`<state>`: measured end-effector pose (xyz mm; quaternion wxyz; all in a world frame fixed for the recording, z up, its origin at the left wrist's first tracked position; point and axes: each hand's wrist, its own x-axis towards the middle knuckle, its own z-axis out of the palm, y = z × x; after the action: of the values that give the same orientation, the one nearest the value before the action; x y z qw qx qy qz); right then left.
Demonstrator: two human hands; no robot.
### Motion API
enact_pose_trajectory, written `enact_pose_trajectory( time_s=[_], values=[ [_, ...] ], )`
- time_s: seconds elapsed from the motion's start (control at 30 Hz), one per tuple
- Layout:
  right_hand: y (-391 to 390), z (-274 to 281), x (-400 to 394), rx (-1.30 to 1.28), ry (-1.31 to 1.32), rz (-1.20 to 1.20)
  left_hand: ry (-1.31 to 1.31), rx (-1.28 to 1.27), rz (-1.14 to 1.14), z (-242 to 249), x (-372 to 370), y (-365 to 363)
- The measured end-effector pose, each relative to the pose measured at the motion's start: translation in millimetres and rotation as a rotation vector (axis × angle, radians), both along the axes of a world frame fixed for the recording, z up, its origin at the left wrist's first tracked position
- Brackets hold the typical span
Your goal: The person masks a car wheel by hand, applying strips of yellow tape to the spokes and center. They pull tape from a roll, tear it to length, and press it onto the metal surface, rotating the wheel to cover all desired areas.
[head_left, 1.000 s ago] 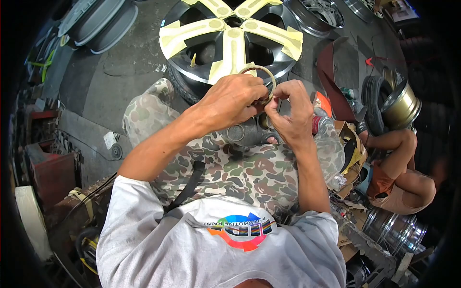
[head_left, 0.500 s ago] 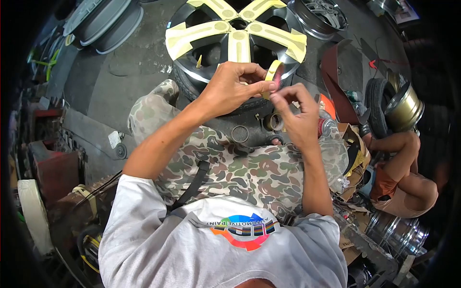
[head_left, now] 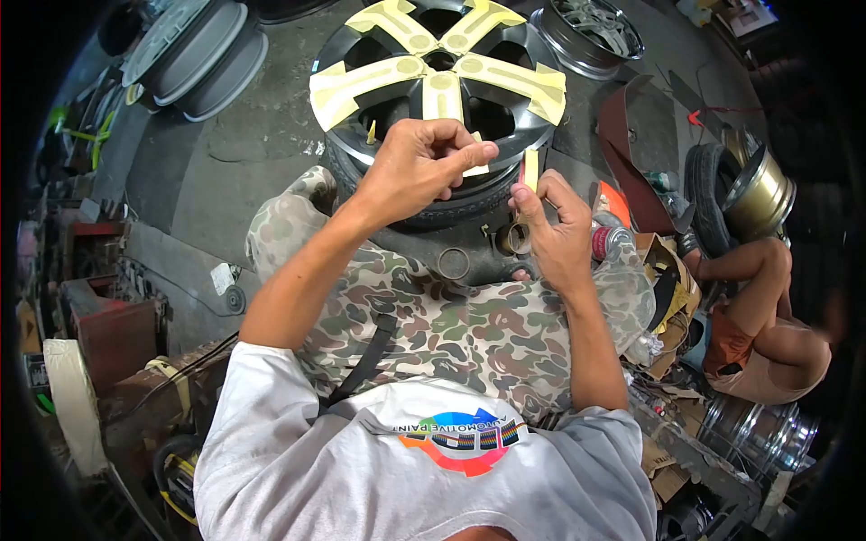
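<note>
My right hand (head_left: 557, 221) grips a roll of yellow masking tape (head_left: 531, 169), seen nearly edge-on. To its left, apart from the roll, my left hand (head_left: 419, 171) is closed in a pinch. A short piece of yellow tape (head_left: 479, 160) shows at its fingertips. Just beyond both hands lies a dark alloy wheel (head_left: 401, 144), face up on a tire (head_left: 433, 215). Yellow tape (head_left: 379, 81) covers its spokes, and a small tape strip (head_left: 371, 132) sticks up near the rim's left side. My left hand and forearm hide part of the wheel's near edge.
An empty tape ring (head_left: 454, 263) and a can (head_left: 613, 240) sit near my legs. Other wheels (head_left: 185, 54) stand far left, with a chrome wheel (head_left: 595, 36) and a gold wheel (head_left: 760, 197) to the right. Another person's bent leg (head_left: 762, 279) is at the right.
My hands have come apart. The tape roll, between both hands before, is now in my right hand alone, while my left hand has drawn left with a piece of tape.
</note>
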<state>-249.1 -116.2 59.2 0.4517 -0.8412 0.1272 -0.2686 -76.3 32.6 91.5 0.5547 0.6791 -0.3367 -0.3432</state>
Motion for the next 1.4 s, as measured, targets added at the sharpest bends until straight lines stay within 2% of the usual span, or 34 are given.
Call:
enact_pose_trajectory(
  time_s=[0.03, 0.1, 0.2, 0.23, 0.3, 0.47, 0.67, 0.73, 0.87, 1.07, 1.1, 1.17, 1.2, 1.3, 1.4],
  values=[
    [2, -1, 1, 0.0, -0.001, 0.002, -0.001, 0.0, 0.002, -7, -1, -2],
    [12, 3, 2, 0.459, -0.057, -0.006, 0.02, -0.158, -0.06, -18, -2, -6],
    [15, 11, 0, 0.557, 0.025, 0.027, 0.069, -0.257, -0.059, -19, -6, -9],
    [14, 9, 0, 0.556, 0.024, 0.029, 0.092, -0.319, -0.038, -18, -7, -9],
    [11, 4, 0, 0.257, 0.027, 0.038, 0.109, -0.299, -0.027, -14, -6, -9],
    [15, 5, 1, 0.139, 0.024, -0.021, 0.151, -0.237, -0.033, -9, -7, -7],
    [22, 9, 6, -0.032, 0.0, -0.052, 0.082, -0.175, -0.055, -13, -6, -7],
    [24, 9, 8, -0.142, -0.023, -0.035, -0.02, -0.161, -0.017, -17, -5, -8],
    [26, 11, 9, -0.159, -0.006, -0.012, -0.049, -0.119, -0.017, -17, -1, -6],
    [29, 18, 14, -0.174, -0.114, 0.01, -0.055, -0.234, 0.146, -27, 18, -7],
    [29, 16, 14, -0.177, -0.12, 0.024, -0.073, -0.315, 0.186, -26, 22, -7],
    [28, 14, 13, -0.179, -0.131, 0.053, -0.002, -0.249, 0.311, -17, 39, 2],
    [28, 12, 12, -0.176, -0.126, 0.068, 0.004, -0.321, 0.377, -16, 51, 6],
    [38, 11, 10, -0.144, -0.107, 0.118, -0.154, -0.423, 0.581, -14, 114, 47],
    [49, 5, -2, 0.109, 0.184, 0.156, -0.127, -0.222, 0.558, -28, 154, 93]
  ],
)
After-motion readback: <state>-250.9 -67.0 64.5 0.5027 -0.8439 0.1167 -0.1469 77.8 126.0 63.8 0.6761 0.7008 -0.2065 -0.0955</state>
